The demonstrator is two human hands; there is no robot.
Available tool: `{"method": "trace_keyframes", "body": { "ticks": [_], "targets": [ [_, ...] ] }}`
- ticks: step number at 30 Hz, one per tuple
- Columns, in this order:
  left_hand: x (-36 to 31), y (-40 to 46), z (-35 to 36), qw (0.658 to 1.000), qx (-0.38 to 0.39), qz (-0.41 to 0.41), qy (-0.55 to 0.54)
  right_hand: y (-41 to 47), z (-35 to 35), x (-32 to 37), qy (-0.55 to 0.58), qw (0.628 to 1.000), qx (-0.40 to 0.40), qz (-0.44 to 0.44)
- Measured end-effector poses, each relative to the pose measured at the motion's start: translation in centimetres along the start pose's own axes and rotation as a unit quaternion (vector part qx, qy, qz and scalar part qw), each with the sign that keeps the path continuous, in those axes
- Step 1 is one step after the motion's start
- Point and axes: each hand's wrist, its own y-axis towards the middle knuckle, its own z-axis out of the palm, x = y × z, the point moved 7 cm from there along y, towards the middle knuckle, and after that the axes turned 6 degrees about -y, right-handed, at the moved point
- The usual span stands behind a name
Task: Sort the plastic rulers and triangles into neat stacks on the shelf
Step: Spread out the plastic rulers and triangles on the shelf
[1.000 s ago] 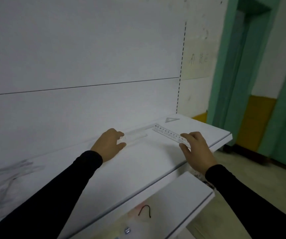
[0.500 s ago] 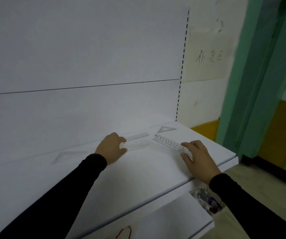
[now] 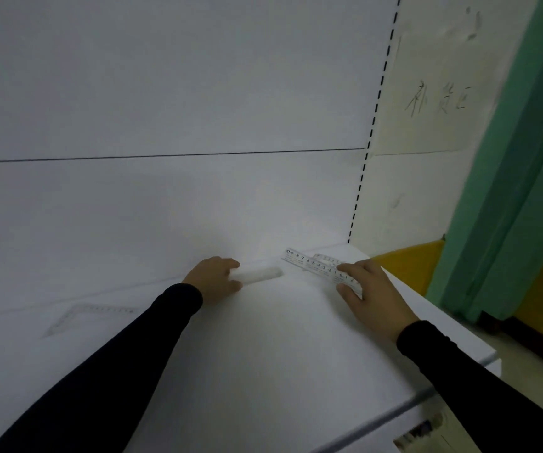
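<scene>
1. Head view: at center frame, the left hand (image 3: 212, 278) pinched a clear ruler (image 3: 258, 274) on the white shelf (image 3: 263, 354); at center right, the right hand (image 3: 373, 294) gripped a numbered ruler (image 3: 312, 264), apparently for stacking.
2. A triangle (image 3: 80, 317) lay at lower left, unsorted.

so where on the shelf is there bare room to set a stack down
Bare shelf lies between the two sleeves, toward the front edge. The back right corner is crowded: right hand pinches a numbered ruler, left hand grips a clear ruler. A triangle sits far left.
</scene>
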Motion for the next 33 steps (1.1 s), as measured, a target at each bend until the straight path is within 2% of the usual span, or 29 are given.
{"method": "trace_keyframes", "body": {
  "ticks": [9, 13, 18, 23, 33],
  "targets": [
    [-0.1, -0.6, -0.5, 0.998, -0.037, -0.042, -0.005, 6.8, 2.5, 1.0, 0.035, 0.991, 0.029, -0.127],
    [0.6, -3.9, -2.2, 0.99, -0.113, -0.084, -0.025, 8.8, 4.6, 1.6, 0.041, 0.982, 0.071, -0.173],
    [2.9, -11.5, -3.5, 0.964, -0.187, -0.19, 0.014, 9.9, 8.0, 6.2, 0.061, 0.956, 0.124, -0.257],
    [3.1, -18.7, -2.6, 0.944, -0.172, -0.279, 0.045, 9.9, 11.1, 10.4, 0.05, 0.932, 0.18, -0.311],
    [2.8, -21.3, -1.0, 0.93, -0.173, -0.312, 0.084, 11.1, 13.6, 13.0, 0.011, 0.923, 0.214, -0.319]
  ]
}}
